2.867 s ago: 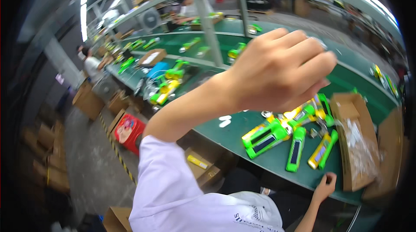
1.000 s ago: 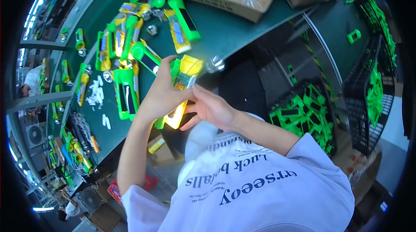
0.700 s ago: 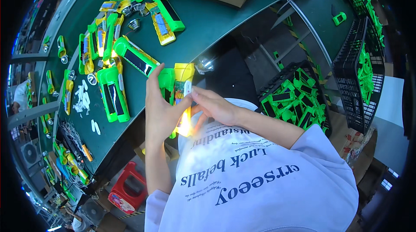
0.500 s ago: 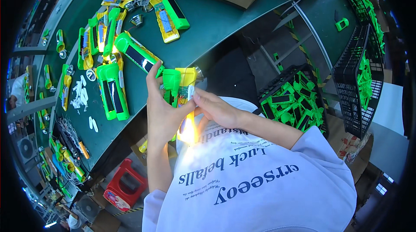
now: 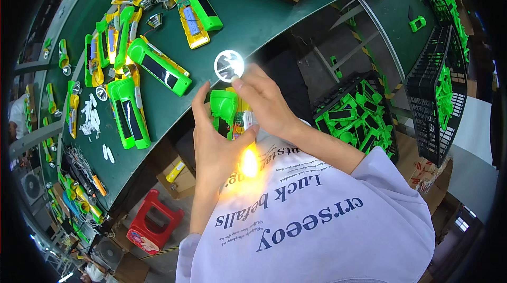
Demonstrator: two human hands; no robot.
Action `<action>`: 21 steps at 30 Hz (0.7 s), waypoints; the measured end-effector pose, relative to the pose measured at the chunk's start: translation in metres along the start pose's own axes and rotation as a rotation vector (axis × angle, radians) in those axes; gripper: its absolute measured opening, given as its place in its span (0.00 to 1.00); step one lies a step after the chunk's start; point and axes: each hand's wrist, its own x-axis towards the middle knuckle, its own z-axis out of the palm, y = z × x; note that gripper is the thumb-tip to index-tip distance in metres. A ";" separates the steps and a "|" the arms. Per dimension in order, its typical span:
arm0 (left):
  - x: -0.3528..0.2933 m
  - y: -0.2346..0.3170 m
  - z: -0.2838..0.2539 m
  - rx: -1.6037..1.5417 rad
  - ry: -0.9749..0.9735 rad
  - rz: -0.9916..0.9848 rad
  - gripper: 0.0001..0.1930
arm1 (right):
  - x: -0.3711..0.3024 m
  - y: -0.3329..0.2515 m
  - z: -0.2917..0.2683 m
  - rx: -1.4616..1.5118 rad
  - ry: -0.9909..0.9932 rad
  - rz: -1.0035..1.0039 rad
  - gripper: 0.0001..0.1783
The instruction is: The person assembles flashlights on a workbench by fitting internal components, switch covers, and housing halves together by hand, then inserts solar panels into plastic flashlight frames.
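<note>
At the tabletop edge, a green flashlight is being gripped by the left hand; its lit, probably lens-side part is being steadied squarely by the right hand's closed fingertips.

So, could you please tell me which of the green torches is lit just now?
The green torch held between the left hand and right hand; it glows, while those on the green table stay dark.
</note>
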 end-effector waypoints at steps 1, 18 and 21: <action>-0.001 -0.002 0.000 -0.002 0.002 -0.004 0.47 | 0.000 0.001 -0.001 0.101 -0.053 0.124 0.23; -0.018 -0.032 -0.025 -0.518 -0.023 -0.095 0.37 | -0.048 0.014 0.002 1.110 -0.268 0.687 0.20; -0.025 -0.043 -0.040 -0.657 -0.045 -0.183 0.25 | -0.049 0.019 0.006 1.044 -0.218 0.630 0.21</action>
